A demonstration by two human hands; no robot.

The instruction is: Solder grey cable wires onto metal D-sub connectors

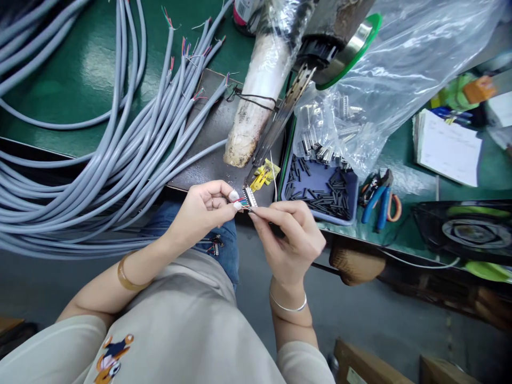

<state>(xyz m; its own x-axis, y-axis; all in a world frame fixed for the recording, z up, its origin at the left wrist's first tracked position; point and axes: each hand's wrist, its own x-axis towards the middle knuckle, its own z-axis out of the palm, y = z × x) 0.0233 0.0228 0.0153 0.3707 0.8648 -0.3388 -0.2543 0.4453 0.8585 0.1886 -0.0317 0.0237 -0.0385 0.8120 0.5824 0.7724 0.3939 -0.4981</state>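
My left hand (208,205) is closed, thumb and fingers pinching the thin coloured wires (242,202) of a cable. White covers sit on its fingertips. Just beyond those wires is a small multi-pin connector (250,196), below the tip of a mounted soldering iron (276,125). My right hand (290,232) is closed too, its thumb and index finger pinching a thin dark piece (251,210) beside the wires; its kind is too small to tell. A yellow clip-like piece (262,176) lies behind the connector, with a thin pale strand (274,173) hanging near it.
Many grey cables (132,181) with stripped ends fill the left. A blue tray (352,205) holds short black tubes, with a plastic bag (320,125) of metal connectors on it. Blue-handled cutters (383,205), a paper stack (448,146) and a dark fan-like object (468,232) are right. A plastic-wrapped pipe (260,80) hangs above.
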